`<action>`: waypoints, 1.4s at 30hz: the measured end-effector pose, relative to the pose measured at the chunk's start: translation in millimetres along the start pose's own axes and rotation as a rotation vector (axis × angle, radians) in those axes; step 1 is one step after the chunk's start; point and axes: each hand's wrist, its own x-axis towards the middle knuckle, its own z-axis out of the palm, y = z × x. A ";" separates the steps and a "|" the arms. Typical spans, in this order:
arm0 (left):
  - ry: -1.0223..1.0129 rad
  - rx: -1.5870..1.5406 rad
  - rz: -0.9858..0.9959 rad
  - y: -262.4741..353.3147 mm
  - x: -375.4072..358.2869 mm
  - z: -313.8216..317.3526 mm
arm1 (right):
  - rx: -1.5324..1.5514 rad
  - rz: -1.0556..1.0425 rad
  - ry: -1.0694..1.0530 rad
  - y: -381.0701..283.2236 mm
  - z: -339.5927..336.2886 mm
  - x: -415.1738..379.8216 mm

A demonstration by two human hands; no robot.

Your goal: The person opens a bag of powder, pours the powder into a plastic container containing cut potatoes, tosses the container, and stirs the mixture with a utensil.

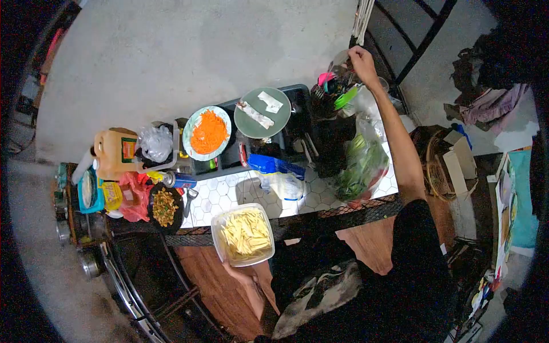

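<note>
My left hand (242, 273) grips the underside and near edge of a square plastic tub (215, 240), held in front of the table. Pale yellow strips (246, 233) of cut food fill it. My right arm stretches to the far right corner, where my right hand (360, 62) is closed above a cluster of utensils; what its fingers hold, if anything, I cannot make out. Below that hand are a pink utensil (325, 78) and a green utensil (345, 99). Nearer along the right side lies a clear bag of green vegetables (361, 160).
A plate of shredded carrot (208, 133) and a green plate (262, 126) with white pieces stand on a dark tray (299, 91). Leftward are a yellow jug (114, 153), a red plastic bag (135, 197) and a dark dish of cooked food (165, 207). A blue-and-white package (280, 182) lies centrally.
</note>
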 end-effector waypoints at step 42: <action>-0.368 0.263 0.313 66.1 194.7 -27.3 | -0.461 0.493 -0.960 -290.5 229.7 -354.4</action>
